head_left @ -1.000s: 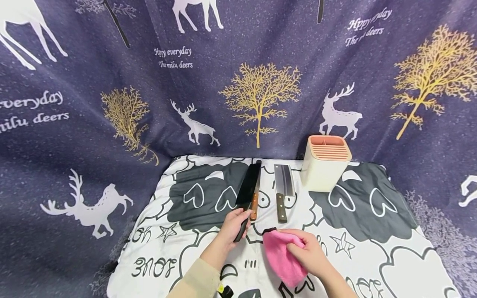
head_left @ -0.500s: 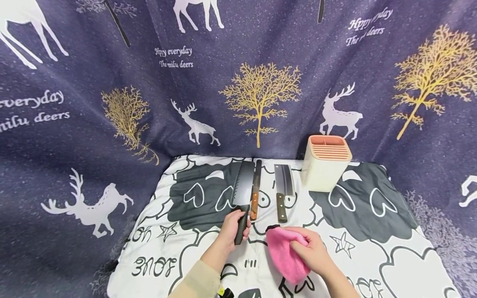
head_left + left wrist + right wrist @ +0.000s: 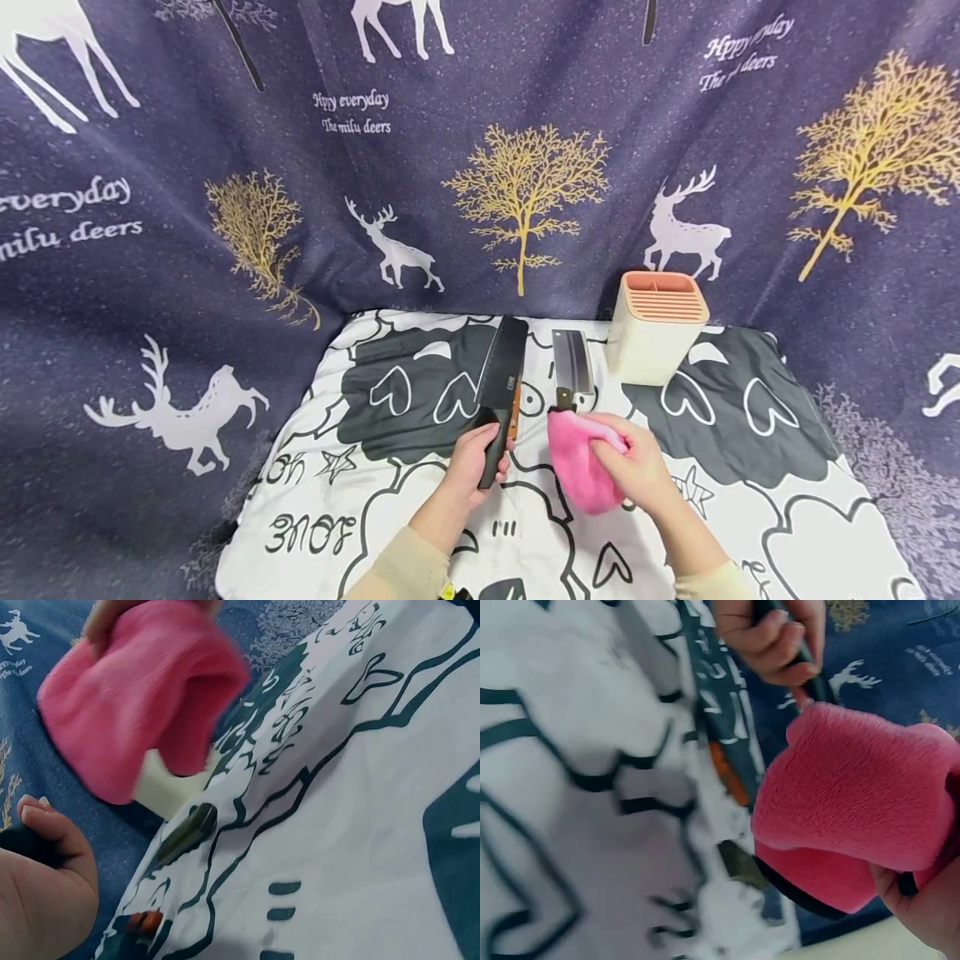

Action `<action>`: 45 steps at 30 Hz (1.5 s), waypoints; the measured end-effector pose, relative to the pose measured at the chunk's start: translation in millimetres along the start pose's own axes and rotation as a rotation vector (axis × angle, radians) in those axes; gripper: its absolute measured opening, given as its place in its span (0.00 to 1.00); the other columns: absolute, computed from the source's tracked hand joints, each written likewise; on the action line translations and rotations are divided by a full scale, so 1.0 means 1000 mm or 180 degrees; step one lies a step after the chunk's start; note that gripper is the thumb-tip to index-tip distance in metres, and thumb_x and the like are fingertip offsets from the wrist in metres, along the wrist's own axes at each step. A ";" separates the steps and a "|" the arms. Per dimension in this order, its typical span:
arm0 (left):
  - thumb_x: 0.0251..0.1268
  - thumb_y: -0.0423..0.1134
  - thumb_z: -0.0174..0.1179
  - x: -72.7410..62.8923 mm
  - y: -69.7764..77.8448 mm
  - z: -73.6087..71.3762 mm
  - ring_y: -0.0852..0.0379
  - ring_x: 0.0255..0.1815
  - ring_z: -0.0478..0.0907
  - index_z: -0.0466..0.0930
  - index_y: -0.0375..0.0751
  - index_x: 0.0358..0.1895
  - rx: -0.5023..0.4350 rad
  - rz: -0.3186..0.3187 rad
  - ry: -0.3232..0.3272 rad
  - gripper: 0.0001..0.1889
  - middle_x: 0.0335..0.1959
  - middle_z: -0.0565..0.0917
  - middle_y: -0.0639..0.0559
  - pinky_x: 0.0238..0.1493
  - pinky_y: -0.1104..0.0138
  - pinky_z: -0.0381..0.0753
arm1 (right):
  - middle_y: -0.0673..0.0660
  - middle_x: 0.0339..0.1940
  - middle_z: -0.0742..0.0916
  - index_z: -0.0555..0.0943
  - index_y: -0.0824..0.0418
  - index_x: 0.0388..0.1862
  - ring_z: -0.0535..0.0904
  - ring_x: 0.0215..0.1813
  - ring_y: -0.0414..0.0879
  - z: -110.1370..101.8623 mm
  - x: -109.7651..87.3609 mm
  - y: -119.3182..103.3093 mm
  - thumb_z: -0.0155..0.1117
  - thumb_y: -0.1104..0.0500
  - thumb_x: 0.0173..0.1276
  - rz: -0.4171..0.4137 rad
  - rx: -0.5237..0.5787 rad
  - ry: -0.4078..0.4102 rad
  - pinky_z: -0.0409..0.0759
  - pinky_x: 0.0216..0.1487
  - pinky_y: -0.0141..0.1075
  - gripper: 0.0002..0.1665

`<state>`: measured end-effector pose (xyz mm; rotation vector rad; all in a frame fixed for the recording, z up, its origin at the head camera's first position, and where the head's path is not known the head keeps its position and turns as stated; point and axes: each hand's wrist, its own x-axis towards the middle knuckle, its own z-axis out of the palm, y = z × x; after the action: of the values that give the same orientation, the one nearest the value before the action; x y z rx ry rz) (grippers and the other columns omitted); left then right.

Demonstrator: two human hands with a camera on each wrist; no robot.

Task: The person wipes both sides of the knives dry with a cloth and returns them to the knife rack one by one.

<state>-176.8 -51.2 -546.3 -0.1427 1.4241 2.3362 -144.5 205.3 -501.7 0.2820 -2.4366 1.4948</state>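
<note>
My left hand (image 3: 467, 468) grips the black handle of a broad kitchen knife (image 3: 504, 362), its dark blade pointing away, raised over the bed-like cloth surface. Partly under that blade lies a second knife with an orange-brown wooden handle (image 3: 515, 414). My right hand (image 3: 639, 465) bunches a pink cloth (image 3: 581, 467) with black edging; in the right wrist view the fluffy cloth (image 3: 847, 787) hangs from the fingers. To the right of the knife lies a cleaver (image 3: 572, 360), its blade pointing away and most of its dark wooden handle hidden behind the pink cloth in the head view.
A cream knife block (image 3: 647, 350) with an orange slotted top stands at the back right. Behind everything hangs a dark blue curtain (image 3: 420, 158) with deer and trees. A small black and yellow object (image 3: 450, 592) peeks in at the bottom edge.
The knife in my left hand has turned over, showing a flat dark face, then a dimpled side, then dark again. My right hand has moved up with the pink cloth, over the cleaver's handle.
</note>
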 end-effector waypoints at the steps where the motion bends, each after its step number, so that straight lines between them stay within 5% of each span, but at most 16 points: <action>1: 0.82 0.43 0.45 0.000 0.000 0.001 0.67 0.15 0.71 0.77 0.37 0.57 -0.0006 0.0002 0.0016 0.16 0.30 0.80 0.56 0.14 0.79 0.69 | 0.53 0.47 0.92 0.88 0.50 0.53 0.80 0.41 0.31 -0.001 0.006 -0.004 0.66 0.69 0.62 -0.0050 -0.0033 0.0059 0.77 0.39 0.24 0.23; 8: 0.82 0.42 0.45 0.002 -0.001 0.013 0.68 0.15 0.72 0.74 0.39 0.48 -0.0036 -0.0030 -0.0009 0.11 0.29 0.82 0.56 0.14 0.79 0.68 | 0.54 0.55 0.90 0.90 0.50 0.50 0.83 0.61 0.45 0.013 0.045 -0.031 0.66 0.71 0.60 -0.0661 -0.0109 0.0437 0.71 0.57 0.19 0.23; 13: 0.82 0.43 0.46 0.000 0.001 0.025 0.68 0.14 0.72 0.73 0.39 0.47 0.0076 0.0035 -0.0111 0.11 0.29 0.82 0.55 0.12 0.79 0.68 | 0.57 0.57 0.89 0.90 0.54 0.49 0.80 0.61 0.56 0.040 0.063 -0.041 0.63 0.69 0.56 -0.1038 -0.0167 0.0586 0.72 0.61 0.37 0.23; 18: 0.82 0.42 0.46 -0.002 0.002 0.033 0.67 0.13 0.69 0.76 0.40 0.44 0.0243 0.0094 -0.0136 0.12 0.27 0.79 0.55 0.11 0.78 0.67 | 0.61 0.55 0.89 0.89 0.56 0.52 0.81 0.60 0.60 0.068 0.066 -0.039 0.68 0.60 0.57 -0.1371 -0.0782 0.0221 0.74 0.61 0.54 0.21; 24: 0.82 0.42 0.47 -0.003 0.000 0.034 0.67 0.12 0.69 0.79 0.40 0.37 0.0429 0.0120 -0.0113 0.15 0.22 0.77 0.53 0.09 0.77 0.66 | 0.60 0.54 0.89 0.87 0.58 0.53 0.82 0.59 0.60 0.079 0.065 -0.034 0.69 0.57 0.57 -0.1327 -0.1277 -0.0134 0.74 0.66 0.55 0.22; 33: 0.82 0.43 0.47 -0.008 -0.003 0.032 0.68 0.11 0.71 0.75 0.25 0.47 0.0664 0.0115 -0.0294 0.19 0.24 0.80 0.54 0.08 0.77 0.65 | 0.54 0.48 0.92 0.90 0.57 0.49 0.81 0.62 0.57 0.070 0.075 -0.018 0.63 0.63 0.58 -0.1521 -0.1408 -0.0059 0.70 0.68 0.53 0.20; 45: 0.83 0.42 0.48 -0.016 -0.007 0.031 0.67 0.12 0.69 0.74 0.20 0.41 0.0776 0.0036 -0.0438 0.22 0.20 0.77 0.55 0.08 0.76 0.66 | 0.59 0.57 0.89 0.88 0.60 0.55 0.78 0.66 0.60 0.056 0.088 0.003 0.63 0.61 0.61 -0.0992 -0.1322 -0.0161 0.70 0.71 0.55 0.22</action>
<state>-155.5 -26.3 -532.9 0.0930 1.6263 2.1143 -235.5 154.4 -499.7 0.5814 -2.5230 0.8420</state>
